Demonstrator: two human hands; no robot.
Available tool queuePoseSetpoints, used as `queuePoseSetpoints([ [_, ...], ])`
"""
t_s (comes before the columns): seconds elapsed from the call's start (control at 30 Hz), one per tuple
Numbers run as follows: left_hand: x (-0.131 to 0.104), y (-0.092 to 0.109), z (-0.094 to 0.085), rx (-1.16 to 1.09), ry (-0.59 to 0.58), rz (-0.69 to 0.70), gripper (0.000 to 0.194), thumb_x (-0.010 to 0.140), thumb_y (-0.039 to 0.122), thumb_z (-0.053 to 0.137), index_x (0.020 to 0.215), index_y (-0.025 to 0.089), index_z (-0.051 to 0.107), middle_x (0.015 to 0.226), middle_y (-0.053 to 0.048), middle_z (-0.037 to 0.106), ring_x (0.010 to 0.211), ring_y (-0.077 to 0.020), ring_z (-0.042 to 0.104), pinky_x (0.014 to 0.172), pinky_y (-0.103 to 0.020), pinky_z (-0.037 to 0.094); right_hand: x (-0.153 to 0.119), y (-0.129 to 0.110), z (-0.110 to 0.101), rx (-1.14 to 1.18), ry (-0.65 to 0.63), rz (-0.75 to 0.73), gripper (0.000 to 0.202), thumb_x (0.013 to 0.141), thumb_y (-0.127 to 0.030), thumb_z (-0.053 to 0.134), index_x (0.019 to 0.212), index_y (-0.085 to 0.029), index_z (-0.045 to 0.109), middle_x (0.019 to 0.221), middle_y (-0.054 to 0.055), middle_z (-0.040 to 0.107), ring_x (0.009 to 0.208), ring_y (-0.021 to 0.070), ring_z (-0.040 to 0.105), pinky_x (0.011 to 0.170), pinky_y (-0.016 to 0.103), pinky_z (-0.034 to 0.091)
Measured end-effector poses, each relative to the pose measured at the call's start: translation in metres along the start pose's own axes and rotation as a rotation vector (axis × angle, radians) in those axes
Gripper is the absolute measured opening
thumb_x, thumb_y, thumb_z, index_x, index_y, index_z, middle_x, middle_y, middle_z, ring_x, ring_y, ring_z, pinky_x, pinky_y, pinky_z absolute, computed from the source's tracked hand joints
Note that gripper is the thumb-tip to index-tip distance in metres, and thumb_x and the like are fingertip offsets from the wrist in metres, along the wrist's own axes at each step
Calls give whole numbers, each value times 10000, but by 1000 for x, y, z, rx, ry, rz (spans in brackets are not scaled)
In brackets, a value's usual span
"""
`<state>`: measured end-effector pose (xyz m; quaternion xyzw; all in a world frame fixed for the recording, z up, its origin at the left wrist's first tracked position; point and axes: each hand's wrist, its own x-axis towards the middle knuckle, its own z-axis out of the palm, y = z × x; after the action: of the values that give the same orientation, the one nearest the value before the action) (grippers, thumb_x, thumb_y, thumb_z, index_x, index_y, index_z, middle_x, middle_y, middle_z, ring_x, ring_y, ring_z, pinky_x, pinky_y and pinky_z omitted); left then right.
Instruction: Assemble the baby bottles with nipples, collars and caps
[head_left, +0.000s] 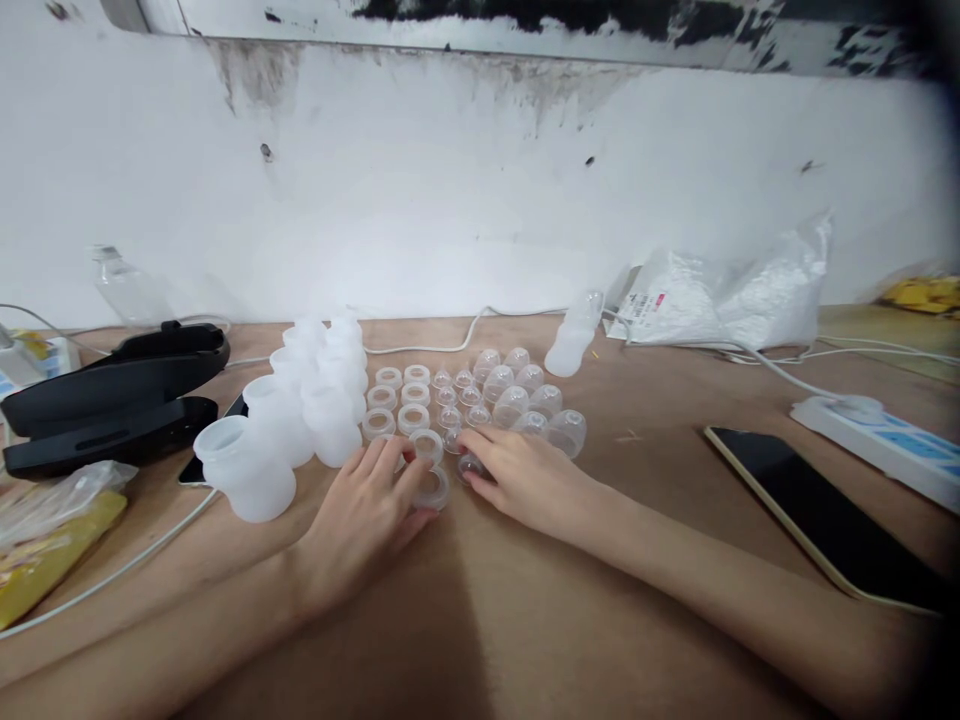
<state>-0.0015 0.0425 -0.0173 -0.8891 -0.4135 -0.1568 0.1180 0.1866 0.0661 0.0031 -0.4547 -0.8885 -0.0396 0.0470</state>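
My left hand (375, 490) rests at the near end of the rows of translucent rings (381, 397), its curled fingers around a near ring (431, 488). Close on its right, my right hand (517, 475) has its thumb and fingers closed round a small clear nipple (469, 465) at the near end of the nipple rows (448, 396). Several clear domed caps (511, 404) stand just beyond my right hand. To the left of the rings, frosted white bottles (255, 470) stand upright in two rows.
An assembled bottle (576, 335) stands near the wall beside plastic bags (720, 295). On the right lie a phone (817, 515) and a power strip (885, 445). A black case (112, 395) and a yellow packet (56, 545) are on the left. White cables cross the table (450, 640).
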Motion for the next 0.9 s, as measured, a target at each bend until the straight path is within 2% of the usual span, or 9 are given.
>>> queuePoseSetpoints([
  [0.13, 0, -1, 0, 30, 7, 0, 281, 769, 255, 577, 1009, 148, 479, 988, -97, 529, 879, -247, 515, 717, -377, 464, -2, -3, 1, 4, 24, 4, 106, 834, -218, 440, 900, -180, 513, 818, 45, 617, 696, 188, 599, 544, 287, 396],
  [0.27, -1, -1, 1, 62, 19, 14, 282, 785, 265, 554, 1030, 146, 479, 990, -98, 537, 879, -246, 526, 718, -371, 461, -1, 6, -17, 14, 90, 29, 204, 836, -325, 449, 978, -194, 513, 937, 64, 609, 807, 215, 591, 620, 318, 441],
  [0.37, -1, -3, 3, 79, 51, 26, 276, 787, 260, 548, 1028, 140, 484, 997, -104, 540, 895, -250, 529, 720, -367, 457, 7, 39, -42, 19, 350, 186, 247, 822, -364, 459, 995, -200, 521, 972, 67, 598, 842, 222, 578, 676, 341, 451],
  [0.43, -1, -3, 3, 85, 72, 34, 270, 787, 256, 547, 1020, 133, 488, 994, -108, 543, 897, -254, 531, 718, -369, 453, 14, 72, -57, -42, 592, 335, 272, 800, -344, 481, 1026, -195, 510, 1025, 90, 565, 925, 247, 545, 752, 377, 435],
  [0.5, -1, -4, 4, 86, 84, 42, 270, 791, 258, 542, 1022, 129, 489, 989, -110, 545, 896, -256, 532, 714, -370, 451, 22, 108, -65, -99, 710, 499, 372, 779, -366, 499, 1103, -183, 480, 1116, 133, 506, 1021, 293, 488, 783, 420, 417],
  [0.63, -1, -4, 6, 103, 81, 49, 260, 798, 256, 529, 1021, 129, 494, 989, -112, 550, 892, -255, 532, 702, -364, 451, 39, 168, -54, -60, 506, 681, 614, 748, -466, 511, 1264, -167, 367, 1254, 193, 394, 1083, 351, 436, 762, 447, 413],
  [0.77, -1, -5, 8, 116, 78, 57, 274, 788, 267, 547, 1015, 123, 498, 999, -119, 553, 894, -259, 536, 699, -365, 454, 48, 188, -43, -47, 280, 699, 575, 718, -462, 549, 1206, -177, 442, 1036, 152, 574, 939, 326, 531, 714, 426, 425],
  [0.83, -3, -6, 5, 92, 77, 56, 354, 786, 325, 554, 1064, 120, 474, 1008, -125, 551, 908, -265, 533, 706, -374, 459, 43, 179, -51, -82, 367, 704, 529, 708, -449, 562, 1158, -184, 479, 990, 135, 597, 899, 317, 545, 691, 418, 432],
  [0.9, -3, -5, -3, 36, 109, 46, 469, 775, 402, 558, 1125, 116, 431, 1040, -140, 534, 940, -274, 519, 728, -386, 461, 31, 154, -67, -105, 583, 674, 506, 696, -452, 571, 1126, -196, 493, 1000, 123, 595, 869, 300, 554, 684, 404, 436],
])
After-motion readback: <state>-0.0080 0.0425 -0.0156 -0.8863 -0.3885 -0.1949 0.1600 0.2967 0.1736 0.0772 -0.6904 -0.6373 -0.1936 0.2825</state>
